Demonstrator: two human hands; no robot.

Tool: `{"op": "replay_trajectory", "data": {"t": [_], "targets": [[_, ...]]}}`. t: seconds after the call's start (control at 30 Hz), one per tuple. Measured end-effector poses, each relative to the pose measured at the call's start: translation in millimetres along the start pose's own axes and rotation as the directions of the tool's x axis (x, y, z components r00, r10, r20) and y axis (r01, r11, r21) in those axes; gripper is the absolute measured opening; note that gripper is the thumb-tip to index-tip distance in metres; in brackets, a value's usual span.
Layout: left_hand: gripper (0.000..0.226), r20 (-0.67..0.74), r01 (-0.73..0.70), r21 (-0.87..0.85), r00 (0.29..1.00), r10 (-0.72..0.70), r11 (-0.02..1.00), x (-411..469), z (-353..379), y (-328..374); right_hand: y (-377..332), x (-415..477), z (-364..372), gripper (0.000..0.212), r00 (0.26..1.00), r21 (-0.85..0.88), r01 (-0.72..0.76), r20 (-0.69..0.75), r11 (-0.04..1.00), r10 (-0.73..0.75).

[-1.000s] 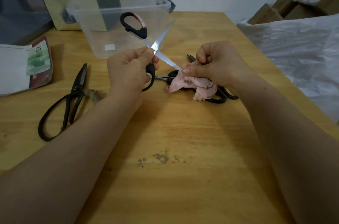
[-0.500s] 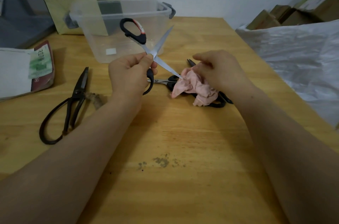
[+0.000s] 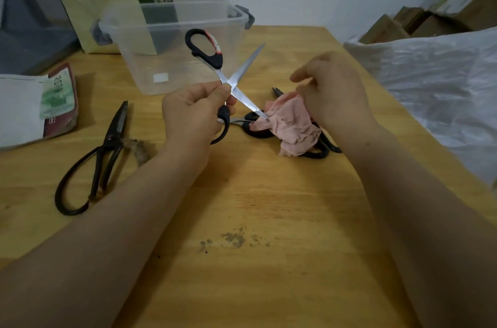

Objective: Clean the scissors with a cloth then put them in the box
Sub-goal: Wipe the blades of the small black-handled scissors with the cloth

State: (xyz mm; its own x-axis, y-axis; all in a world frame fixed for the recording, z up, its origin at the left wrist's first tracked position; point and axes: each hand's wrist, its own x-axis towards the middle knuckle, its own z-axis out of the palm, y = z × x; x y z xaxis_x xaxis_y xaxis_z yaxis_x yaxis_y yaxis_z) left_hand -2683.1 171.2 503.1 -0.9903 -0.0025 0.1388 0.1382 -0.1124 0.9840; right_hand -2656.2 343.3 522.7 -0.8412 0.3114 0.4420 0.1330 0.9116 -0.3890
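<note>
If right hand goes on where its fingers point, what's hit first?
Likely the raised blade of the open scissors in the left hand. The right hand, pink cloth beneath it, points left at it; depth unclear.

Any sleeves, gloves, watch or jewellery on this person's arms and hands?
Nothing worn shows. The left hand and right hand are ungloved, no ring visible, though some fingers are hidden. The left forearm and right forearm are bare to the frame edge: no sleeve, watch or bracelet. A small dark spot marks the right forearm near the wrist.
</note>
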Motion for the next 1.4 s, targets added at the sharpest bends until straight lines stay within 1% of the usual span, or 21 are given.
{"op": "replay_trajectory", "data": {"t": [0.07, 0.1, 0.13, 0.17, 0.23, 0.3, 0.37, 0.4, 0.47, 0.53, 0.57, 0.67, 0.73, 0.8, 0.93, 1.0, 1.1, 1.13, 1.2, 1.33, 1.4], "targets": [[0.021, 0.007, 0.0, -0.003, 1.0, 0.0, 1.0, -0.3, 0.0, 0.1, 4.8, -0.2, 6.9, 0.029, 0.982, -0.192, -0.061, 0.164, 0.98, 0.093], [0.022, 0.01, 0.0, -0.005, 1.0, 0.0, 1.0, -0.3, -0.1, 0.2, 6.6, -0.3, 8.6, 0.028, 0.968, -0.267, -0.085, 0.207, 0.96, 0.144], [0.023, 0.012, 0.001, -0.005, 1.0, -0.001, 1.0, -0.6, 0.2, 0.1, 6.8, -0.1, 9.0, 0.026, 0.96, -0.285, -0.112, 0.216, 0.952, 0.178], [0.024, 0.013, 0.002, -0.003, 1.0, -0.002, 1.0, -0.7, 0.4, -0.1, 6.9, 0.4, 8.5, 0.023, 0.961, -0.244, -0.136, 0.202, 0.96, 0.187], [0.023, 0.013, -0.001, -0.007, 1.0, 0.001, 1.0, -1.0, 1.1, -0.4, 6.0, 0.4, 5.8, 0.02, 0.986, -0.047, -0.141, 0.081, 0.989, 0.145], [0.021, 0.016, -0.011, -0.018, 1.0, 0.011, 1.0, -1.0, 1.3, -0.2, 2.0, -0.1, 2.0, 0.017, 0.995, 0.172, -0.043, -0.077, 0.984, 0.057], [0.02, 0.02, -0.016, -0.023, 1.0, 0.017, 1.0, -0.9, 1.5, 0.0, -5.2, -2.8, 2.7, 0.015, 0.99, 0.293, 0.088, -0.129, 0.952, -0.052], [0.02, 0.022, -0.015, -0.024, 1.0, 0.016, 1.0, -1.1, 1.8, 0.0, -9.1, -4.9, 5.3, 0.013, 0.991, 0.338, 0.112, -0.105, 0.934, -0.08], [0.019, 0.024, -0.009, -0.033, 1.0, 0.01, 0.999, -1.7, 2.8, -0.3, -18.7, -11.1, 8.9, 0.01, 0.998, 0.488, 0.057, 0.005, 0.871, -0.068], [0.019, 0.022, -0.003, -0.037, 1.0, 0.004, 0.999, -2.3, 3.4, -0.8, -28.8, -17.6, 7.5, 0.014, 0.991, 0.703, -0.07, 0.131, 0.708, -0.032], [0.017, 0.025, 0.0, -0.035, 1.0, 0.001, 0.999, -2.8, 3.6, -1.0, -32.5, -19.9, 5.6, 0.012, 0.983, 0.769, -0.127, 0.182, 0.627, -0.025], [0.009, 0.051, 0.025, -0.056, 0.998, -0.023, 0.998, -4.2, 4.6, -1.3, -33.5, -20.4, 3.7, 0.005, 0.968, 0.828, -0.21, 0.252, 0.521, -0.011], [0.006, 0.064, 0.033, -0.069, 0.998, -0.028, 0.997, -4.4, 5.2, -1.7, -31.0, -18.3, 4.1, 0.009, 0.947, 0.846, -0.296, 0.32, 0.443, 0.021], [0.006, 0.065, 0.019, -0.077, 0.998, -0.014, 0.997, -4.9, 5.7, -1.2, -28.3, -16.8, 4.7, 0.016, 0.935, 0.847, -0.332, 0.354, 0.414, 0.025], [0.01, 0.068, 0.0, -0.118, 0.998, 0.008, 0.993, -8.5, 6.4, 1.2, -26.7, -18.0, 6.6, 0.019, 0.945, 0.86, -0.308, 0.328, 0.407, 0.022], [0.012, 0.064, 0.006, -0.106, 0.998, 0.001, 0.994, -9.2, 6.7, 1.2, -25.5, -17.8, 6.3, 0.022, 0.93, 0.854, -0.343, 0.366, 0.39, 0.015], [0.012, 0.069, 0.0, -0.094, 0.998, 0.007, 0.996, -9.2, 7.1, 0.5, -23.3, -15.7, 2.7, 0.018, 0.891, 0.858, -0.441, 0.454, 0.263, 0.013], [0.011, 0.075, -0.005, -0.09, 0.997, 0.012, 0.996, -9.2, 7.3, 0.4, -22.2, -14.8, 2.0, 0.017, 0.886, 0.855, -0.453, 0.463, 0.254, 0.02], [0.009, 0.092, -0.005, -0.083, 0.996, 0.013, 0.997, -10.2, 8.0, 0.1, -19.9, -13.4, 3.0, 0.014, 0.889, 0.848, -0.445, 0.458, 0.287, 0.026], [0.013, 0.101, 0.009, -0.067, 0.995, -0.003, 0.998, -11.9, 9.5, -1.3, -19.5, -13.3, 6.7, 0.019, 0.892, 0.826, -0.418, 0.452, 0.378, -0.002], [0.017, 0.097, 0.021, -0.071, 0.995, -0.014, 0.997, -12.7, 10.2, -1.1, -20.4, -14.5, 9.0, 0.014, 0.884, 0.8, -0.406, 0.466, 0.442, -0.03]]}}
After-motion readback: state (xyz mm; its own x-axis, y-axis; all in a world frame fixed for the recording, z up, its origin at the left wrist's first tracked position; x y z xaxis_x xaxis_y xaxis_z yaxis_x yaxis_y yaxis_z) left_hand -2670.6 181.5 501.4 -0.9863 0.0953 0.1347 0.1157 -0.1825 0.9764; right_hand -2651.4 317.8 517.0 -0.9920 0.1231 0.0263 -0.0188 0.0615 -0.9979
